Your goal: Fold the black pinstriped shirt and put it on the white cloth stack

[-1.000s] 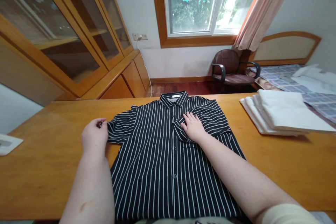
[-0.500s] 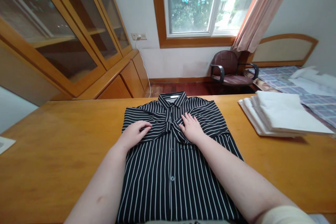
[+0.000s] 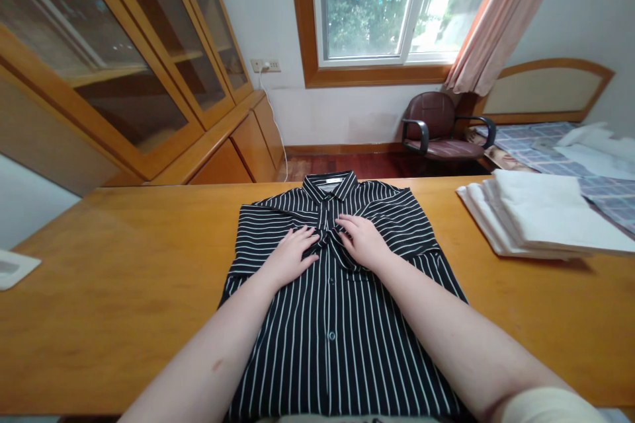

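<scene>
A black shirt with white stripes (image 3: 302, 337) lies front up on the wooden table, its collar at the far edge and its hem toward me. Both sleeves are folded inward across the chest, and their ends meet in a bunch at the middle. My left hand (image 3: 292, 256) rests on the left sleeve close to that bunch, fingers spread. On the other side of the button line, my right hand (image 3: 363, 242) lies on the right sleeve with its fingers apart. Neither hand grips the cloth.
On the table's (image 3: 124, 291) right side sits a stack of white folded sheets or packets (image 3: 540, 211). A white flat item (image 3: 17, 269) lies at the left edge. Beyond are a glass-door cabinet (image 3: 198, 122), an armchair (image 3: 436, 125) and a bed (image 3: 550, 135).
My left hand has slid right along the sleeve toward the middle, its fingers now spread. My right hand stays almost in place. The view has shifted slightly.
</scene>
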{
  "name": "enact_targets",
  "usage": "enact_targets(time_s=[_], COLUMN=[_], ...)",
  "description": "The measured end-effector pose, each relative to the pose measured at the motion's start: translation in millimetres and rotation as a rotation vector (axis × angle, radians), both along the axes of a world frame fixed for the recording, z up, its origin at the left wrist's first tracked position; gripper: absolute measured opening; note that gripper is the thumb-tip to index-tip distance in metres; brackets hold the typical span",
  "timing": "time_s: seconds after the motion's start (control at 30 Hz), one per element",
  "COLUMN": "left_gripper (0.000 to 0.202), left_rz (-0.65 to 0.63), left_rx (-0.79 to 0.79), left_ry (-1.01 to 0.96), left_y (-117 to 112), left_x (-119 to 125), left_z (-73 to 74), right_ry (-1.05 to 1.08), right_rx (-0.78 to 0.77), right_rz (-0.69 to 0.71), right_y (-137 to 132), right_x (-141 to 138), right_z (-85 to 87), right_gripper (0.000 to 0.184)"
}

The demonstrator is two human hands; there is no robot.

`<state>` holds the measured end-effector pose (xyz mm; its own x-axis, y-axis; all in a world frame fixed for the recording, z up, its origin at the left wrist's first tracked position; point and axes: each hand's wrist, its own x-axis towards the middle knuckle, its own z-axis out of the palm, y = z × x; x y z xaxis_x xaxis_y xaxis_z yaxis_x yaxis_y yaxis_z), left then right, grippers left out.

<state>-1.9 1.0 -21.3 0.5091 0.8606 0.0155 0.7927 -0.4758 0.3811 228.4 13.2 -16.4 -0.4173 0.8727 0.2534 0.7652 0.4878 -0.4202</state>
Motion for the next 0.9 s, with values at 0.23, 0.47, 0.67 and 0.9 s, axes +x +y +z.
enact_targets(time_s=[0.23,0.47,0.67,0.9], left_gripper=[0.040,0.040,0.037,0.044], left_rz=[0.133,-0.035,-0.200,0.701], left_rx=[-0.056,-0.248,-0.417,0.028], left_ry=[-0.285,-0.473,-0.272,-0.023], left_y=[1,-8,-9,16], left_x=[-14,-23,-19,-83], left_z=[9.5,28.4,37.8,34.2], right_ry=[0.230,0.401,0.396,0.309], right_rx=[-0.390,-0.463,-0.511,-0.405], right_rz=[0.066,0.033,0.003,-0.061], right_y=[-1,2,4,2], right_x=[0,2,0,-5], right_z=[2.1,1.3,-4.0,-5.2], right_gripper=[0.027,0.028,0.029,0.013])
